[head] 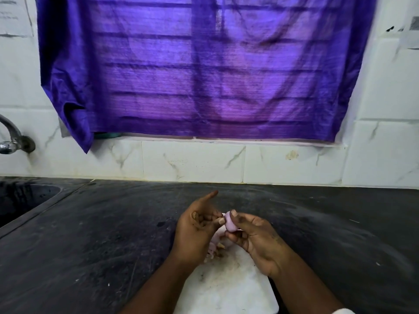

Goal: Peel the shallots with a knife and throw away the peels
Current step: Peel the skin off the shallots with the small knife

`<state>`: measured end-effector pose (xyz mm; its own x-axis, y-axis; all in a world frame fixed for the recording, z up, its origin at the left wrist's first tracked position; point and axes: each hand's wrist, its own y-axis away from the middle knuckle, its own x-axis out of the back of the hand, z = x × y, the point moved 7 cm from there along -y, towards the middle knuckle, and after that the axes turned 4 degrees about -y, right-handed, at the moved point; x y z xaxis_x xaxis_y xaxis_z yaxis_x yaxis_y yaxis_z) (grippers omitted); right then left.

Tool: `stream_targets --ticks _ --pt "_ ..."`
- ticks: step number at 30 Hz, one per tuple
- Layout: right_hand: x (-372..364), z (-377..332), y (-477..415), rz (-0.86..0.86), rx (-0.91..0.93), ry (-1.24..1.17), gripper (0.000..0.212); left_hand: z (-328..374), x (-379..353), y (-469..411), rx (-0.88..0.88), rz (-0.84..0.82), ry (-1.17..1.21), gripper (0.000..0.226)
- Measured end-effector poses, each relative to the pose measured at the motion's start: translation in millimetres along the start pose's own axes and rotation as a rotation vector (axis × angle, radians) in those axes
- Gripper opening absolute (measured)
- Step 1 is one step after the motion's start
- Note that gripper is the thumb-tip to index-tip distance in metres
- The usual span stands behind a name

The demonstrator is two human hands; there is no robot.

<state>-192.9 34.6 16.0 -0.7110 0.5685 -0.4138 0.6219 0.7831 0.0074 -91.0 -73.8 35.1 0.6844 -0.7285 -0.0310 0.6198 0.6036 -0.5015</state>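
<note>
A pale pink peeled shallot (pixel 230 223) is held above the white cutting board (pixel 229 288). My right hand (pixel 255 239) grips it between thumb and fingers. My left hand (pixel 197 227) touches the shallot's left end with thumb and bent fingers, its index finger pointing up and away. Brown bits of peel stick to the left palm. A small heap of peels and shallot pieces (pixel 215 249) lies on the board under my hands, partly hidden by them. No knife is visible.
The board lies on a dark stone counter (pixel 102 234). A sink basin (pixel 22 200) is set in at the far left under a metal tap (pixel 11 141). White tiles and a purple curtain (pixel 204 69) over the window stand behind.
</note>
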Motion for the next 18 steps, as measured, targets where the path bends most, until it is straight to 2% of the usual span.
stream_targets --ticks 4,10,18 --pt "2.6 -9.9 0.6 -0.013 0.068 0.045 0.029 -4.8 -0.3 -0.2 0.025 -0.031 -0.045 0.063" --pt "6.0 -12.2 0.4 -0.020 0.074 0.080 0.047 -1.6 -1.5 0.3 0.016 -0.088 -0.089 0.067" --pt "1.9 -12.3 3.6 -0.057 0.055 0.123 0.036 0.2 -0.5 0.2 0.033 -0.081 -0.103 0.066"
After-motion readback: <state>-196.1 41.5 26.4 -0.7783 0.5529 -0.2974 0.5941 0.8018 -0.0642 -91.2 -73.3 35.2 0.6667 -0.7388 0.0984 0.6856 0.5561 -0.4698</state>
